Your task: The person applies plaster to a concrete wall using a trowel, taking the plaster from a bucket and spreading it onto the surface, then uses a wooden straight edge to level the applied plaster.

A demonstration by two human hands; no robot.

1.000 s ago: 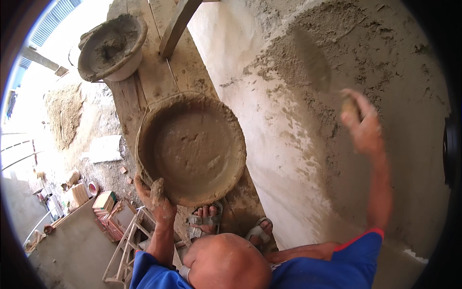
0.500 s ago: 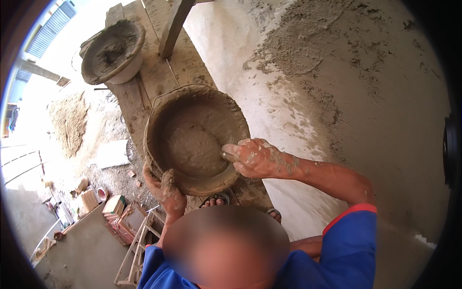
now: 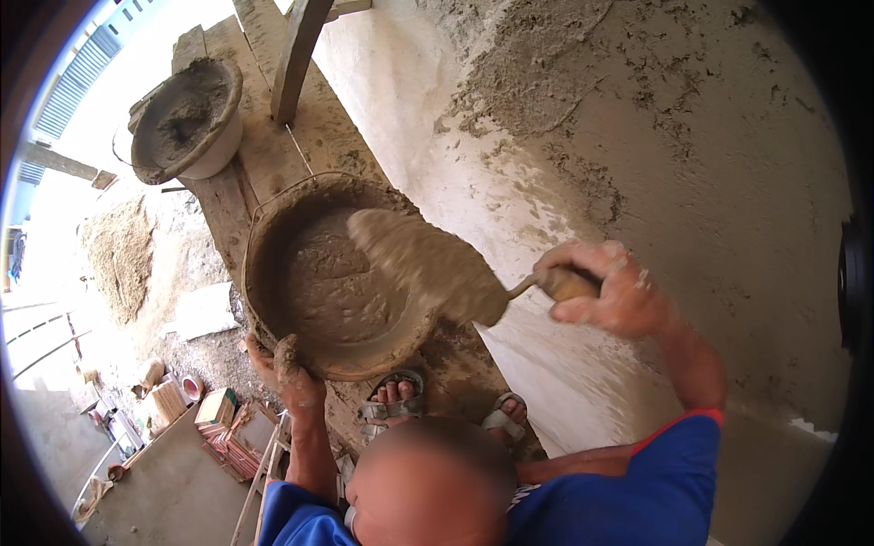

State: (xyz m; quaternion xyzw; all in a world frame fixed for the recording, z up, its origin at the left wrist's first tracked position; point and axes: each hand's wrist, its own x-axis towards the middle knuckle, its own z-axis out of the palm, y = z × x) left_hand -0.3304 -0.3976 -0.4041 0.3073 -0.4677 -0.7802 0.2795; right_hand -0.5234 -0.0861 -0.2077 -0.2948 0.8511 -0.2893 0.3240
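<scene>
Ground far left: sand heap (image 3: 118, 255), pale slab (image 3: 205, 309), stacked bricks and clutter (image 3: 218, 423) lay well below the plank.
Second pan: mortar-crusted pan (image 3: 187, 118) sat on the upper end of the wooden plank (image 3: 273, 146), well apart from both hands.
Post: slanted timber post (image 3: 296, 55) stood on the plank between the second pan and the wall.
Left hand: left hand (image 3: 287, 378) was closed on the near rim of the mortar pan (image 3: 332, 278), thumb over the edge, fingers coated in mortar.
Mortar pan: round, tilted toward the camera, wet grey mortar inside; it hid most of the plank beneath it.
Feet: sandalled feet (image 3: 437, 409) showed on the plank just below the pan.
Trowel: trowel (image 3: 432, 264) blade carried a load of mortar, over the pan's right rim, between pan and wall.
Right hand: right hand (image 3: 610, 287) was wrapped tight around the trowel's wooden handle, near the wall.
Wall: plastered wall (image 3: 692, 136) filled the right side, rough mortar patches above, smoother wet area lower down.
Head: the person's head at the bottom edge blocked the lower part of the plank.
</scene>
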